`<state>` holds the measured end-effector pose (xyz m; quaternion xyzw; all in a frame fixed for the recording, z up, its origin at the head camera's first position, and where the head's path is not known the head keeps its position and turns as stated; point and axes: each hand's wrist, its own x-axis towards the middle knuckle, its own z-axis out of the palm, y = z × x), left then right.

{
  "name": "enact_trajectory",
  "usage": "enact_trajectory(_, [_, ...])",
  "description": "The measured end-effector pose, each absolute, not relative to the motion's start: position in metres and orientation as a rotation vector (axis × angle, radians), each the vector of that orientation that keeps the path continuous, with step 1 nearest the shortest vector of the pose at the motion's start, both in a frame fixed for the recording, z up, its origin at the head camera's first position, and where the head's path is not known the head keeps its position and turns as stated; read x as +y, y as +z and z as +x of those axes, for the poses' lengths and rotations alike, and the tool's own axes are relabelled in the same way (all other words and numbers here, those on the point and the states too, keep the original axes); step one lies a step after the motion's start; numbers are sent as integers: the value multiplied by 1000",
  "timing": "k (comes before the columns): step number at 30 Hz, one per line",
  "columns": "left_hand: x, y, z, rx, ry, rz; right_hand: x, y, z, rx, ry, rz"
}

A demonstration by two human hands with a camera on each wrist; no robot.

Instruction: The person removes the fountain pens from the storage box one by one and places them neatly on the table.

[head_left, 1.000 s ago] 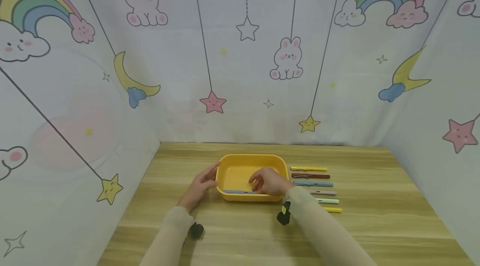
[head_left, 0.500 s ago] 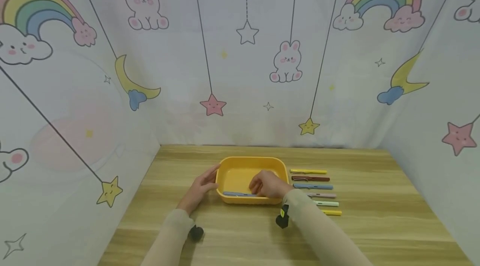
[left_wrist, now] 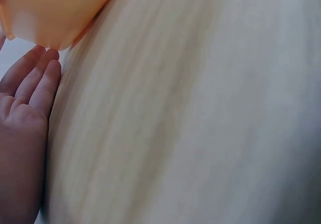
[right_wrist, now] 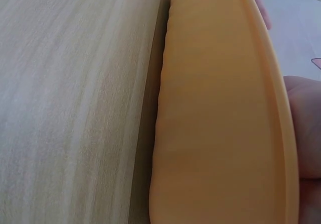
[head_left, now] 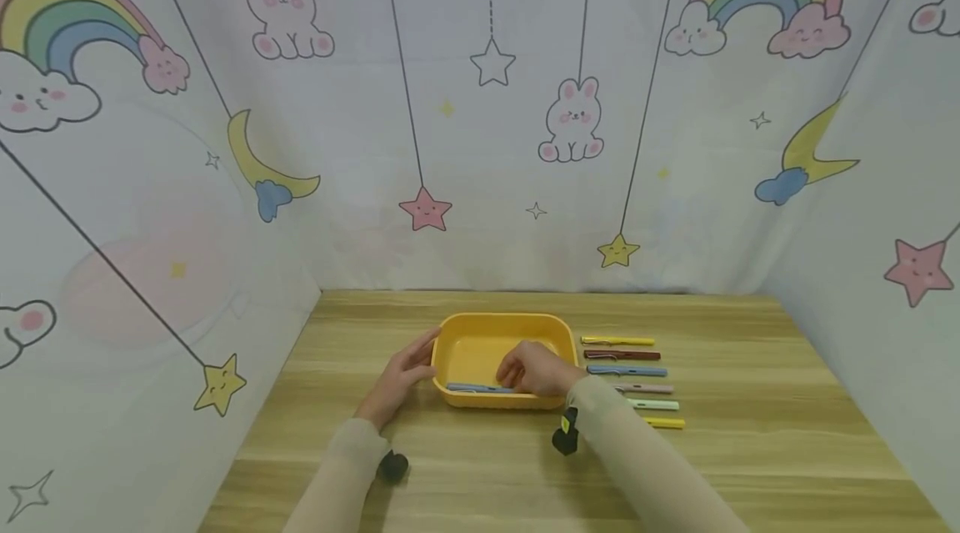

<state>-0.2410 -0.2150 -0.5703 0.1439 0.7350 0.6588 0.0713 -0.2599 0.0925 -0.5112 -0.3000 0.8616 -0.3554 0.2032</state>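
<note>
A yellow tray (head_left: 465, 345) stands on the table. Inside it, along the near wall, lies a blue pen (head_left: 472, 388) with a clip. The right hand (head_left: 540, 368) reaches over the near right rim with curled fingers and grips the pen's right end; the fingertips are partly hidden. In the right wrist view the tray wall (right_wrist: 220, 108) covers most of that hand (right_wrist: 306, 123). The left hand (head_left: 401, 374) rests against the tray's left end, thumb and fingers spread along it. The left wrist view has its fairly straight fingers (left_wrist: 45, 88) touching the tray (left_wrist: 60, 13).
Right of the tray several pens lie in a row: a yellow pen (head_left: 618, 341), a dark red pen (head_left: 622, 355), a blue pen (head_left: 628, 370), a pinkish pen (head_left: 648, 389), a mint pen (head_left: 656, 405) and another yellow pen (head_left: 666, 424). The right forearm partly covers the nearer ones.
The head view shifts slightly. Both hands, the tray and the pens keep nearly the same places; the blue pen in the tray turns a little, so its clip shows more.
</note>
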Motion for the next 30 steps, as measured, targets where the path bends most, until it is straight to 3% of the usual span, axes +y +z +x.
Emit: enact_trajectory(30, [-218,-574,-242,2179,1997,504,95,-504,-261,2491,-1061,-770])
